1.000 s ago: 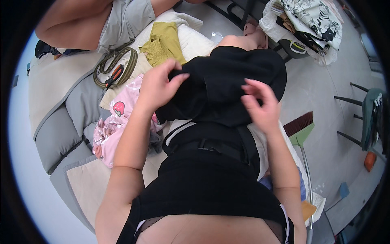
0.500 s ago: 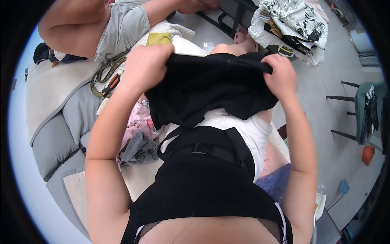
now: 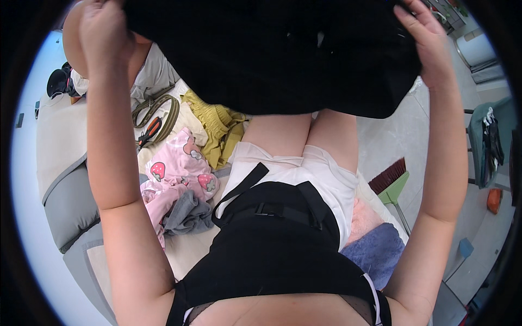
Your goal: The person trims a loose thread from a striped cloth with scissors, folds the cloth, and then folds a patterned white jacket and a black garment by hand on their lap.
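A black garment (image 3: 288,60) is stretched between my two hands, lifted beyond my lap; its upper part runs out of the view, so its exact kind cannot be told. My left hand (image 3: 106,35) grips one side at the upper left, partly cut off and slightly blurred. At the upper right, my right hand (image 3: 427,41) pinches the opposite side. Below the cloth's lower edge are my bare thighs and white shorts (image 3: 331,165). On the couch to my left lie a pink strawberry-print garment (image 3: 174,168), a yellow garment (image 3: 217,127) and a crumpled grey cloth (image 3: 189,213).
Orange-handled pliers or cutters (image 3: 149,132) lie beside a coiled olive belt (image 3: 162,103). Another person's leg (image 3: 76,35) shows at the upper left. On the right are a blue cloth (image 3: 375,254), a broom (image 3: 392,187) on the floor and a green chair (image 3: 484,157).
Both hands have risen away from my body and spread farther apart, carrying the black garment up. My thighs, more of the yellow garment and the broom now show.
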`<state>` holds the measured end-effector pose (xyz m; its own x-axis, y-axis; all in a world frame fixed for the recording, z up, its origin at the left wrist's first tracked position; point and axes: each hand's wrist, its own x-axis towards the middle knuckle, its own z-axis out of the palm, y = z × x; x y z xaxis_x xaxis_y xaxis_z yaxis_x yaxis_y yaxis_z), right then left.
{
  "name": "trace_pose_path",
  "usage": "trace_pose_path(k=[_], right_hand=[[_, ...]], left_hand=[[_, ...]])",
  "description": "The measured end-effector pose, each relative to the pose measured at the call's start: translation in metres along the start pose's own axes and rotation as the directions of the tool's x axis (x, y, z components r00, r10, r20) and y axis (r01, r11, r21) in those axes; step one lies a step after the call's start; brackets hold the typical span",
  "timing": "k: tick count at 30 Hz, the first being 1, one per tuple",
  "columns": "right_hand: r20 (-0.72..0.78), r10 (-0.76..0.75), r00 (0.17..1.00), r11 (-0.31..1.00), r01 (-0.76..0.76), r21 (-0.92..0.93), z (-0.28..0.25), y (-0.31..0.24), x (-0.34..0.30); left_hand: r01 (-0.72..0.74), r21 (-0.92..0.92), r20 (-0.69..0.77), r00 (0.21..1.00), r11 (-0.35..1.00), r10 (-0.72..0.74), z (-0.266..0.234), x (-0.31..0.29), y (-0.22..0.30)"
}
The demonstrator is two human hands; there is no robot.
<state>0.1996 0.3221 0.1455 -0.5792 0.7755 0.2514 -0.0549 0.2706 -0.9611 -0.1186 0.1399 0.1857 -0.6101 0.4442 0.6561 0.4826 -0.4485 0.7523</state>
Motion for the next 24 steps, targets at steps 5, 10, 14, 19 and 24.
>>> trace_pose_path(k=[5,10,14,19,24], right_hand=[[0.333,-0.234,0.913,0.450,0.406,-0.795,-0.039,-0.003,-0.027],[0.346,-0.082,0.935,0.333,0.353,-0.874,-0.038,0.069,-0.100],[0.233,0.197,0.952,0.413,0.135,-0.901,-0.038,0.114,-0.166],[0.151,0.120,0.981,0.354,0.099,-0.930,-0.033,0.127,-0.202],[-0.008,0.061,0.998,0.396,-0.032,-0.918,-0.037,0.127,-0.203]], left_hand=[[-0.555,0.710,0.329,0.805,0.433,0.493,-0.035,-0.005,0.022],[-0.533,0.591,0.716,0.692,0.606,-0.090,-0.059,-0.107,-0.010],[-0.406,0.607,0.787,0.429,0.684,-0.444,-0.067,-0.190,-0.029],[-0.325,0.659,0.743,0.423,0.678,-0.519,-0.080,-0.230,-0.052],[-0.282,0.770,0.628,0.495,0.572,-0.601,-0.093,-0.240,-0.058]])
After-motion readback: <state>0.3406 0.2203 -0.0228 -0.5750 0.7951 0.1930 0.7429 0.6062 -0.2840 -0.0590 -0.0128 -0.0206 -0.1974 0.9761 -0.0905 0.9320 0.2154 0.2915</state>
